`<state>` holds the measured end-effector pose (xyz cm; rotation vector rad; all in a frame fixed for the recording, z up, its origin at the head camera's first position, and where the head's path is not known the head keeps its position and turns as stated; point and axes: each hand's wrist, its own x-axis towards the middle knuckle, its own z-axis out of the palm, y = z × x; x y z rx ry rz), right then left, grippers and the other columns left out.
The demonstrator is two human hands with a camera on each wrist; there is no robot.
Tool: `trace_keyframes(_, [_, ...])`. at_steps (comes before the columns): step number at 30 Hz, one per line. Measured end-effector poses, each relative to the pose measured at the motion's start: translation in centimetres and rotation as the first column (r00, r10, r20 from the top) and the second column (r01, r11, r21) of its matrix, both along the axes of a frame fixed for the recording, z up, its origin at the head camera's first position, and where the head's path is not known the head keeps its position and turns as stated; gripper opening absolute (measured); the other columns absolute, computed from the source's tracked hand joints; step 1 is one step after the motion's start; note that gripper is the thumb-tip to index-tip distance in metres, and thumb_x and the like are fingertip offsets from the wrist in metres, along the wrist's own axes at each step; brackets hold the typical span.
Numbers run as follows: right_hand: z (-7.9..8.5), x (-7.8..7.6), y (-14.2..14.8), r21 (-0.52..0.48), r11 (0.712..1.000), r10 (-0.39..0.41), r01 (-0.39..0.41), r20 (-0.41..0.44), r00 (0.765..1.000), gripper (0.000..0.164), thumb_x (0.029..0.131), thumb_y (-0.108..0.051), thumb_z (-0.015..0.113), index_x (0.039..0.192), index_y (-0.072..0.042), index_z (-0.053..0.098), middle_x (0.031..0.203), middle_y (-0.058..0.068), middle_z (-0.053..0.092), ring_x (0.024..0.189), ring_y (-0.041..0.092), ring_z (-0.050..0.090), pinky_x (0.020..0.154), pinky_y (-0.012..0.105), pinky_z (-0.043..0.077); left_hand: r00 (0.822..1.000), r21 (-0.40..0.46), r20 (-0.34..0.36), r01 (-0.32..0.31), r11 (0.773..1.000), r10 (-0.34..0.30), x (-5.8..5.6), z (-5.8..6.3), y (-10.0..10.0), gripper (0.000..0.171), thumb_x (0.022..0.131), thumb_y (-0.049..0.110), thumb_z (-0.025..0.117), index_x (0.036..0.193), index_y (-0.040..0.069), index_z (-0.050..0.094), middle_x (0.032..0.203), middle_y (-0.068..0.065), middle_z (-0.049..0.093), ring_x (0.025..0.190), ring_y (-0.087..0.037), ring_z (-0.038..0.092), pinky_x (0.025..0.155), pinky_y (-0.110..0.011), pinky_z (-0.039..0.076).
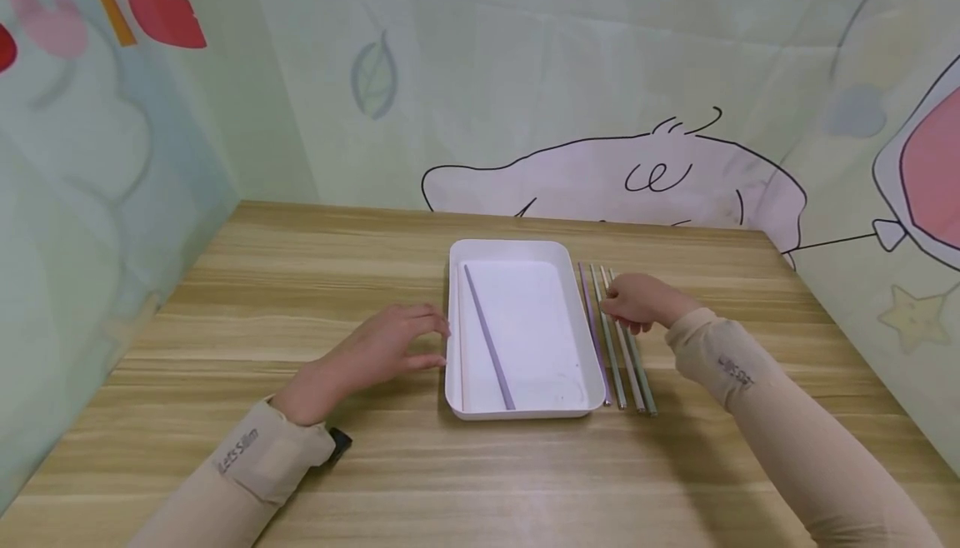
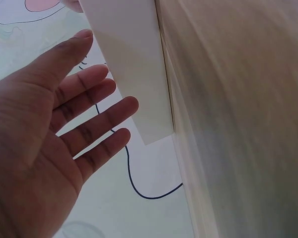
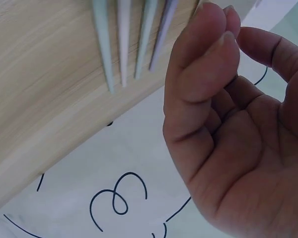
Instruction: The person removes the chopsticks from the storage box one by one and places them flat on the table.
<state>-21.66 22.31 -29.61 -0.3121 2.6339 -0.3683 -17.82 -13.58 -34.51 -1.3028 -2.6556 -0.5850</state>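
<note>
A white tray [image 1: 540, 348] holds two chopsticks: a pinkish one [image 1: 461, 340] along its left wall and a greyish-purple one [image 1: 487, 336] lying at a slant. Beside the tray's right wall several chopsticks lie side by side: a purple one [image 1: 592, 331], a green one [image 1: 612, 365], a pale pinkish one [image 1: 627, 365] and another green one [image 1: 641, 373]. My left hand [image 1: 382, 344] has its fingertips right at the tray's left rim, fingers loosely extended. Over the far part of the row hovers my right hand [image 1: 643, 298], fingers loosely bent, with nothing between thumb and fingers in the right wrist view.
The wooden table [image 1: 337, 248] carries the tray near its middle. Printed fabric walls [image 1: 480, 73] with cartoon drawings stand behind the table and along both sides. A dark strap piece [image 1: 341, 445] shows at the left cuff.
</note>
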Motion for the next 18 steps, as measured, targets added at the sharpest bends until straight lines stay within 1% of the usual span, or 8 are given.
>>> trace_keyframes(6, [0.2,-0.2,-1.2,-0.014,1.000,0.017,-0.017,-0.017,1.000,0.031,0.093,-0.014,0.045,0.063,-0.009,0.052,0.055,-0.003,0.052,0.047,0.008,0.052,0.045,0.020,0.047,1.000,-0.002,0.007,-0.006,1.000,0.006,0.0,0.0,-0.1,0.030,0.082,0.026,0.076,0.103,0.007,0.068,0.109,-0.005,0.068,0.099,-0.021,0.066,0.087,-0.037,0.056])
trace_keyframes(10, [0.2,-0.3,-2.0,-0.022,1.000,0.014,-0.014,-0.009,1.000,0.031,0.093,-0.014,0.044,0.063,-0.009,0.052,0.055,-0.002,0.053,0.047,0.008,0.052,0.046,0.021,0.047,1.000,-0.004,0.011,-0.012,1.000,0.012,0.0,0.0,-0.1,0.030,0.082,0.026,0.076,0.103,0.007,0.068,0.110,-0.005,0.068,0.099,-0.021,0.066,0.087,-0.038,0.055])
trace_keyframes(18, [0.4,-0.7,-4.0,0.020,0.999,0.029,-0.029,0.010,1.000,0.032,0.095,-0.017,0.045,0.064,-0.010,0.053,0.055,-0.003,0.052,0.048,0.010,0.051,0.047,0.021,0.045,1.000,-0.001,0.007,-0.007,1.000,0.007,0.0,0.0,-0.1,0.030,0.082,0.026,0.076,0.103,0.007,0.068,0.110,-0.006,0.068,0.099,-0.022,0.066,0.088,-0.038,0.055])
